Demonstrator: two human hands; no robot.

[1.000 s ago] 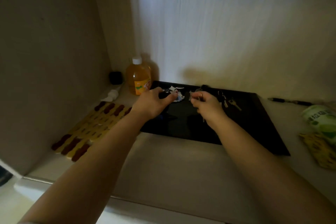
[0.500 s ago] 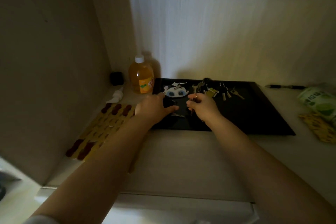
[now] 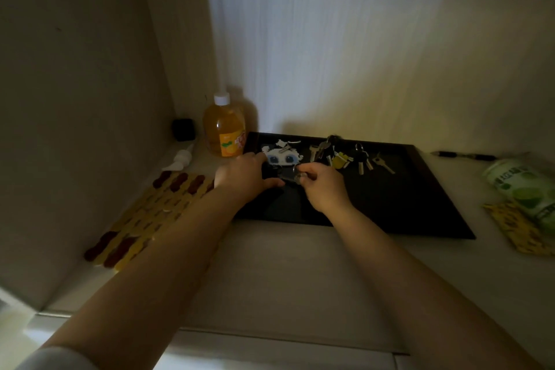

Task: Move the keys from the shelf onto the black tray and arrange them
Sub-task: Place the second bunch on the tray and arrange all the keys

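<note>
A black tray [image 3: 420, 207] lies on the pale shelf against the back wall. At its far edge rest a white cartoon-face keychain [image 3: 282, 156], a bunch of keys with a yellow tag [image 3: 333, 153] and a smaller key set [image 3: 368, 159]. My left hand [image 3: 243, 177] rests over the tray's left part, fingers touching a dark key piece [image 3: 285, 176]. My right hand [image 3: 322, 186] pinches the ring end of that same key piece between thumb and forefinger, just above the tray.
An orange drink bottle [image 3: 223, 129] and a small black cube [image 3: 183, 129] stand in the back left corner. A yellow and brown mat [image 3: 150, 213] lies at left. A pen [image 3: 462, 155], green packet [image 3: 522, 189] and yellow pouch [image 3: 516, 228] sit at right.
Both hands drew back from the tray's far edge toward its middle, uncovering the face keychain and the key bunches. The right hand keeps its pinch on a key piece.
</note>
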